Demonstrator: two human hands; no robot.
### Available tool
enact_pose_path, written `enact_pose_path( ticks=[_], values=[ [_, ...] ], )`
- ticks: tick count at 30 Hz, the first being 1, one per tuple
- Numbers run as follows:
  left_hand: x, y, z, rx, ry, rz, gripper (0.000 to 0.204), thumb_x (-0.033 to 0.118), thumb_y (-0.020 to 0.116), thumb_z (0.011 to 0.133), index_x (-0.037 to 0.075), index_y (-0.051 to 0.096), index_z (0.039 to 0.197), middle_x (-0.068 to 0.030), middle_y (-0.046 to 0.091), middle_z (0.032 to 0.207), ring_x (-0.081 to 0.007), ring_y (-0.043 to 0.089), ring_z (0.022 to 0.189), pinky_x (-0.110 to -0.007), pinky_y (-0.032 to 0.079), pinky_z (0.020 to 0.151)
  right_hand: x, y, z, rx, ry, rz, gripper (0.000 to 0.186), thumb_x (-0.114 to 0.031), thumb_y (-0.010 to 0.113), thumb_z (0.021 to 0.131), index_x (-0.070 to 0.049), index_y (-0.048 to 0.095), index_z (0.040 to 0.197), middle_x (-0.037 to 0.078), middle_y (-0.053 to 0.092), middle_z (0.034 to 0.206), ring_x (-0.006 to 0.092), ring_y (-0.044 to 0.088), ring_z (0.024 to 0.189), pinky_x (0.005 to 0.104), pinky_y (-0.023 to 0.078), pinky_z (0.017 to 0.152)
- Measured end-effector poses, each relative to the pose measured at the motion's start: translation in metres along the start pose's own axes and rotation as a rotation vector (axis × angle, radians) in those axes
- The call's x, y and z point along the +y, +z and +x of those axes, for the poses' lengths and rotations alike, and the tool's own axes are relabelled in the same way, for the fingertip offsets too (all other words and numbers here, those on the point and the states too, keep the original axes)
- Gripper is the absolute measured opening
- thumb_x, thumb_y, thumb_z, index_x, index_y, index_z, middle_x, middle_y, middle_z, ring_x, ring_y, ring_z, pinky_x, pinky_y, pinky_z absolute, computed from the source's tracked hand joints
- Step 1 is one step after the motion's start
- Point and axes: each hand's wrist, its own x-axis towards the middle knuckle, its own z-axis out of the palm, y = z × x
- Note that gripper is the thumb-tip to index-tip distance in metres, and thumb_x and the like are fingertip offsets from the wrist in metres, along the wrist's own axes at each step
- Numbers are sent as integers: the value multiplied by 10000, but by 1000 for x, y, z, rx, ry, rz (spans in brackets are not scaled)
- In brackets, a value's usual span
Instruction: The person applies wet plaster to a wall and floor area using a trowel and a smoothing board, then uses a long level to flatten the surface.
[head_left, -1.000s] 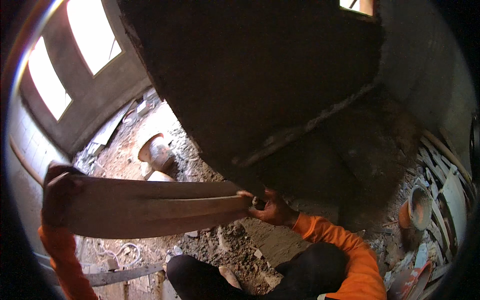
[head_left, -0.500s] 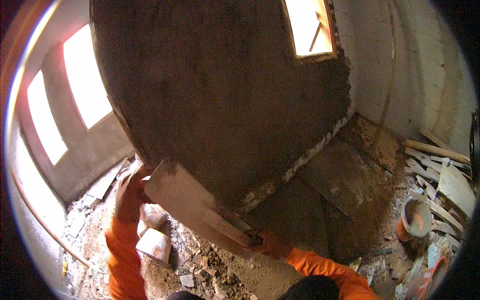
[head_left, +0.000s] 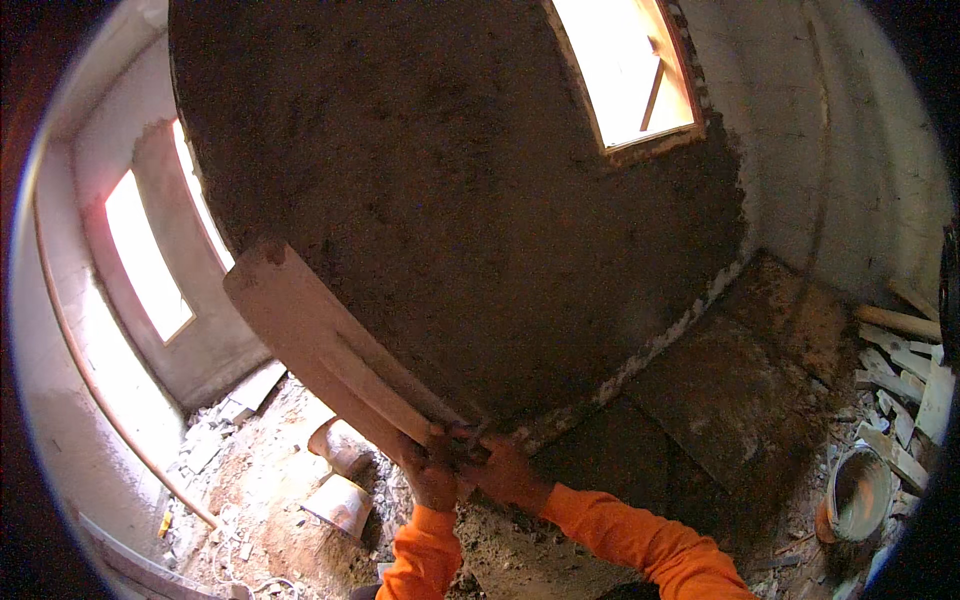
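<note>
A long, flat, pale board (head_left: 320,335) with a lengthwise ridge, like a plasterer's darby, slants up to the left in front of a dark wall of wet-looking plaster (head_left: 430,180). My left hand (head_left: 430,475) is closed around its lower end. Just to the right, my right hand (head_left: 508,468) grips the same end, its fingers partly in shadow. The board's upper end overlaps the wall's left edge. Whether its face touches the plaster, I cannot tell.
Left, two pale buckets (head_left: 340,503) lie among rubble, and a hose-like line (head_left: 85,370) runs down the side. A window opening (head_left: 630,75) breaks the wall. Dark sheets (head_left: 700,390) cover the floor at its foot. Right are another bucket (head_left: 860,490) and scrap wood (head_left: 900,360).
My left hand has moved from the board's far left end down to its lower end beside my right hand. The board now tilts more steeply, and the view has shifted.
</note>
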Motion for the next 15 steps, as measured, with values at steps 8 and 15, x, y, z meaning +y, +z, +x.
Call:
enact_pose_path(
  ticks=[8, 15],
  values=[
    [-17, -3, 113, 96, -66, -146, 379, 426, 483, 893, 49, 496, 929, -15, 477, 746, -117, 495, 632, -255, 416, 534, 47, -99, -73, 2, 740, 386, 203, -201, 628, 825, -42, 590, 946, 19, 526, 664, 107, 493, 507, 280, 456, 458],
    [-13, 26, 195, -29, 309, 498, 444, 444, 467, 898, 13, 511, 994, -41, 497, 772, -138, 470, 638, -294, 423, 595, 105, -142, -170, 213, 1061, 491, 205, -160, 634, 814, -48, 549, 962, 39, 525, 686, 141, 484, 471, 287, 439, 433]
  ],
)
